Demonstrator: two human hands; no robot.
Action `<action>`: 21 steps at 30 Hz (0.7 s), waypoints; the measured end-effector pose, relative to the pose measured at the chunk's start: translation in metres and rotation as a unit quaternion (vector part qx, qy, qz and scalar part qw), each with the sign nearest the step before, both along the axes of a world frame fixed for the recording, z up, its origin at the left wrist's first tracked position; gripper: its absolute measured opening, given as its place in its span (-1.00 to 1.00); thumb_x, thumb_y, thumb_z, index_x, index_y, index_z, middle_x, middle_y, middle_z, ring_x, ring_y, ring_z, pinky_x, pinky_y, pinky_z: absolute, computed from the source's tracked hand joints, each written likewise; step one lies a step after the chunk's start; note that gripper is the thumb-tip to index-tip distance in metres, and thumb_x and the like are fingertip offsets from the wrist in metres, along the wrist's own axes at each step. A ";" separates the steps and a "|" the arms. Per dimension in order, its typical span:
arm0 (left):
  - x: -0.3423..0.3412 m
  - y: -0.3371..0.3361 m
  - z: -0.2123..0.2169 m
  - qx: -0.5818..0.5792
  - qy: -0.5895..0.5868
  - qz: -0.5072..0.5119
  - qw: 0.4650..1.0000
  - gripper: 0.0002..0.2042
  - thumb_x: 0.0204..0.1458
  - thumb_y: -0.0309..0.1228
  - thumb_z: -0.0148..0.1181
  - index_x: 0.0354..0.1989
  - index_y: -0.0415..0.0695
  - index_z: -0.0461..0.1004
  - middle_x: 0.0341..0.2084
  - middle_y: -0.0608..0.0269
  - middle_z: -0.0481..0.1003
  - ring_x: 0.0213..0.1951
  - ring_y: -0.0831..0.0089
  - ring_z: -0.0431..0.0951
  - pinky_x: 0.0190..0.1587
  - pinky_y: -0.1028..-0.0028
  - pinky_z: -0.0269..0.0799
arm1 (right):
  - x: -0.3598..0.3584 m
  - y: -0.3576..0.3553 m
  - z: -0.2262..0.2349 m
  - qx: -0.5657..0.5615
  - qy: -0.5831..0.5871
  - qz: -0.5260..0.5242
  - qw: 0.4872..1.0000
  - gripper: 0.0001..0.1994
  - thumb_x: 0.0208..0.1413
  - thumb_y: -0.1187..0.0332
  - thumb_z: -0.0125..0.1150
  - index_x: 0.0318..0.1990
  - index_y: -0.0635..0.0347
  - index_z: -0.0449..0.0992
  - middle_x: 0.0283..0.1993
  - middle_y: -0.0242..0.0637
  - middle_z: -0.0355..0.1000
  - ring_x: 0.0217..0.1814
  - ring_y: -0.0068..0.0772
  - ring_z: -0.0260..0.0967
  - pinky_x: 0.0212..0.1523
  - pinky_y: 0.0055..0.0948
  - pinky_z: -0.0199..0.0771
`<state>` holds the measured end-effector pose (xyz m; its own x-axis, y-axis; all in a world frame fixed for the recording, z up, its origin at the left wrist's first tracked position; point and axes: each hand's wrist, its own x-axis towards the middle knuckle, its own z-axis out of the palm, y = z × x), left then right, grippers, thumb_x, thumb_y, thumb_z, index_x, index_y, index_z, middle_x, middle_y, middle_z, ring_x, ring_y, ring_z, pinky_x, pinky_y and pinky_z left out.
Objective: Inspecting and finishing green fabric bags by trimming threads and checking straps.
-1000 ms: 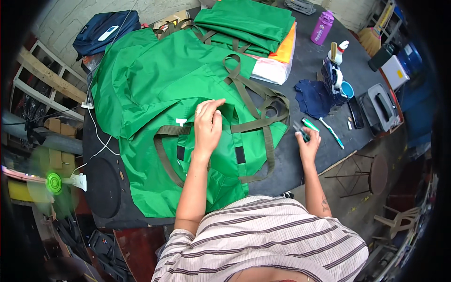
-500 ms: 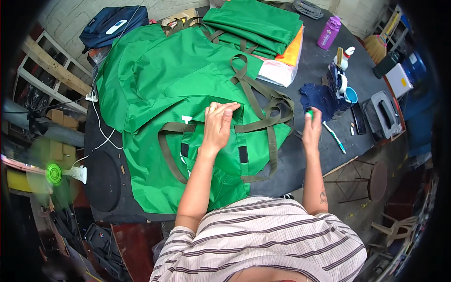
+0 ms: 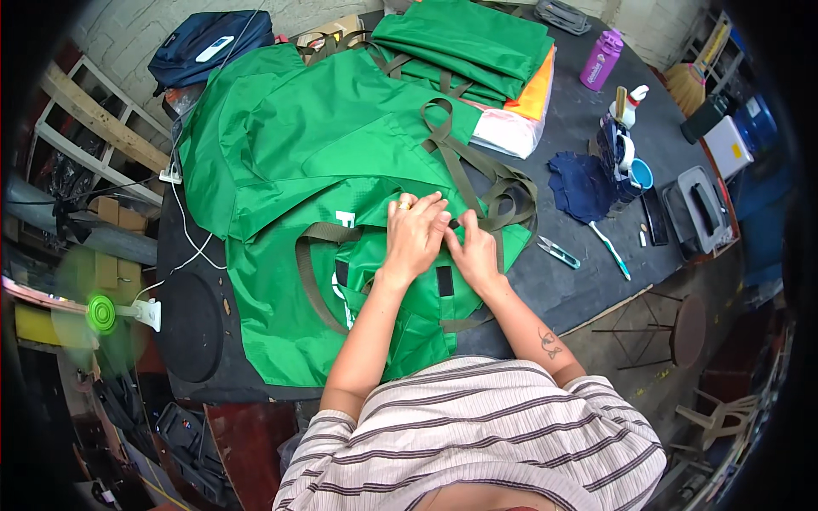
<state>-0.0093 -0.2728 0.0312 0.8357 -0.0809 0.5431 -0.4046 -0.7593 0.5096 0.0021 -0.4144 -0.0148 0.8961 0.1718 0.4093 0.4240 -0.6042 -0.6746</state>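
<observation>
A large green fabric bag (image 3: 281, 341) with olive webbing handles lies spread before me. My left hand (image 3: 413, 237) rests on it with fingers stretched out over the fabric near one handle's base. Close beside it, my right hand (image 3: 474, 254) bends its thumb and forefinger together at the olive strap (image 3: 433, 231); the fingertips partly hide what they pinch. Just below the hands a black patch (image 3: 445, 281) shows on the bag. To the right of my right hand, thread snips (image 3: 559, 253) with green handles lie on the black table.
Folded green bags (image 3: 464, 43) are stacked at the back. Right of them stands a purple bottle (image 3: 601, 60). A toothbrush (image 3: 610, 251), a dark blue cloth (image 3: 579, 183) and a phone (image 3: 653, 217) lie to the right. At left, a small fan (image 3: 102, 314) spins beside a white cable.
My right hand has moved left from the table onto the bag, leaving the green-handled snips behind. My left hand has shifted slightly right, its palm turned down onto the fabric.
</observation>
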 end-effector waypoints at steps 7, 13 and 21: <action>0.002 -0.006 -0.012 -0.036 -0.012 -0.030 0.999 -0.50 0.25 -0.08 -0.29 -0.10 -0.19 0.54 -0.09 0.14 0.53 -0.17 0.17 0.40 -0.05 0.26 0.13 | -0.002 -0.004 0.001 -0.070 -0.011 0.019 0.997 -0.72 0.08 0.13 0.19 -0.25 0.14 0.39 -0.34 -0.10 0.31 -0.31 0.02 0.39 -0.32 -0.09 0.38; 0.001 0.002 -0.014 -0.070 0.018 -0.023 0.997 -0.41 0.27 -0.04 -0.46 -0.04 -0.17 0.52 -0.06 0.11 0.53 -0.17 0.13 0.38 -0.04 0.27 0.13 | 0.001 0.003 -0.002 -0.100 -0.024 -0.004 0.995 -0.68 -0.01 0.08 0.21 -0.29 0.14 0.42 -0.31 -0.12 0.25 -0.26 -0.04 0.35 -0.27 -0.08 0.35; 0.001 0.004 -0.016 -0.080 0.023 -0.020 0.996 -0.41 0.28 -0.05 -0.46 -0.04 -0.18 0.52 -0.06 0.10 0.53 -0.17 0.13 0.37 -0.04 0.28 0.13 | 0.012 0.012 -0.010 -0.101 -0.004 -0.011 0.995 -0.71 -0.11 0.25 0.20 -0.30 0.18 0.29 -0.35 -0.13 0.28 -0.33 -0.01 0.39 -0.35 -0.04 0.37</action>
<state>-0.0084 -0.2688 0.0147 0.8580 -0.0296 0.5127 -0.4061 -0.6503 0.6420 0.0140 -0.4025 -0.0250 0.8975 0.2319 0.3751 0.4139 -0.7365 -0.5350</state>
